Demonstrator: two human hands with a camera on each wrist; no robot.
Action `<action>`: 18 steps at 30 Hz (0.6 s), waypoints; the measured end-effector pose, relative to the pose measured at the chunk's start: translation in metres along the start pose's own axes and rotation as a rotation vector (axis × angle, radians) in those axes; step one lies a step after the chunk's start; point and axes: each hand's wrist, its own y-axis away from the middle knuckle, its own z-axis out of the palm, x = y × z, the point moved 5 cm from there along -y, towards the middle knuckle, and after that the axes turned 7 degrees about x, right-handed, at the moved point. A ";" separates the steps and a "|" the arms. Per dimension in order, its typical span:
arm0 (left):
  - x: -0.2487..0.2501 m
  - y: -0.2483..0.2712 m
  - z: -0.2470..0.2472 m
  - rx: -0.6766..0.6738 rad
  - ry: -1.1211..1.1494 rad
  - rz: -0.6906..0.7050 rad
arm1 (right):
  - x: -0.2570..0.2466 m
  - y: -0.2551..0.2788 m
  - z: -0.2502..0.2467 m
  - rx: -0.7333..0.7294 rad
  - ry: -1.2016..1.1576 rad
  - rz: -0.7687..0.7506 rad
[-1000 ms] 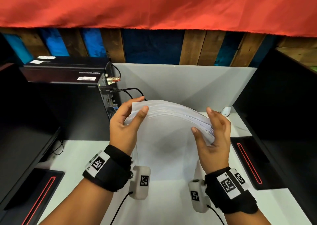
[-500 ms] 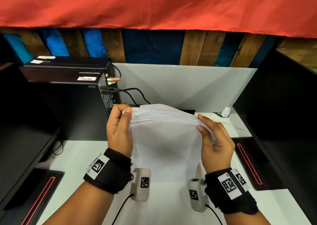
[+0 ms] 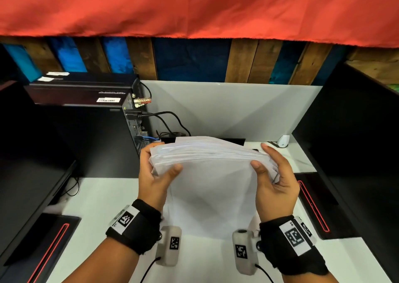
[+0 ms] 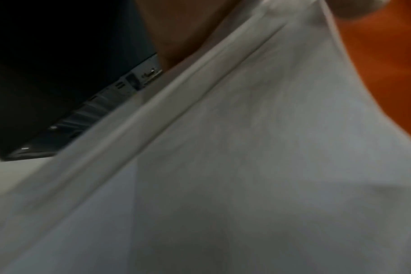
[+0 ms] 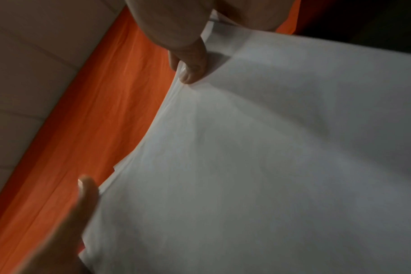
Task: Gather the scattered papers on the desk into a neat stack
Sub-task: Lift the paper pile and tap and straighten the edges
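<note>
The papers (image 3: 207,153) are off the desk (image 3: 103,198), held upright between both hands above its middle, top edges fanned and uneven; the left hand (image 3: 154,179) clamps the left edge, thumb on the near face and fingers curled behind; the right hand (image 3: 274,185) holds the right edge with thumb pressed on the near sheet and fingers spread along the side — a lighter hold, by the look of it. The likeliest fault from here, I judge, is slippage: the sheets are thin and slick, the near one bellies toward the camera, and if either thumb eases while the bundle is tapped or squared, inner sheets could slide out and drop; the right wrist view shows stepped edges by the thumb (image 5: 192,68), so the block is not yet flush and a hard tap might crease the corners that stick out. A second risk is the clutter behind — cables (image 3: 168,118) and the computer (image 3: 90,118) stand near the far edge, and a swung stack could snag there. Of containers there is none in view: no tray, box or folder, so the stack will presumably end flat on the desk.
</note>
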 end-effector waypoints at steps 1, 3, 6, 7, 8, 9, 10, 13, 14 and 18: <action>-0.011 0.002 -0.001 -0.041 -0.017 -0.093 | 0.001 -0.001 -0.001 0.011 -0.016 0.043; -0.030 0.005 -0.004 -0.111 -0.096 -0.248 | 0.005 -0.004 -0.004 0.008 -0.093 0.148; -0.046 0.003 -0.013 -0.082 -0.166 -0.321 | 0.013 -0.009 -0.007 -0.045 -0.116 0.237; -0.047 0.003 -0.014 -0.070 -0.143 -0.335 | 0.018 -0.010 -0.007 -0.090 -0.117 0.270; -0.048 0.002 -0.014 -0.058 -0.119 -0.347 | 0.026 -0.009 -0.007 -0.148 -0.144 0.326; -0.048 0.002 -0.014 -0.046 -0.101 -0.356 | 0.036 -0.007 -0.007 -0.210 -0.190 0.412; -0.048 0.002 -0.014 -0.033 -0.093 -0.362 | 0.047 -0.004 -0.006 -0.271 -0.208 0.509; -0.042 0.002 -0.009 -0.031 -0.100 -0.353 | 0.070 0.008 -0.005 -0.389 -0.075 0.628; -0.039 0.002 -0.006 -0.038 -0.106 -0.345 | 0.073 0.010 -0.005 -0.357 -0.036 0.608; -0.017 -0.002 0.003 -0.031 -0.089 -0.240 | 0.059 0.007 -0.001 -0.184 -0.088 0.456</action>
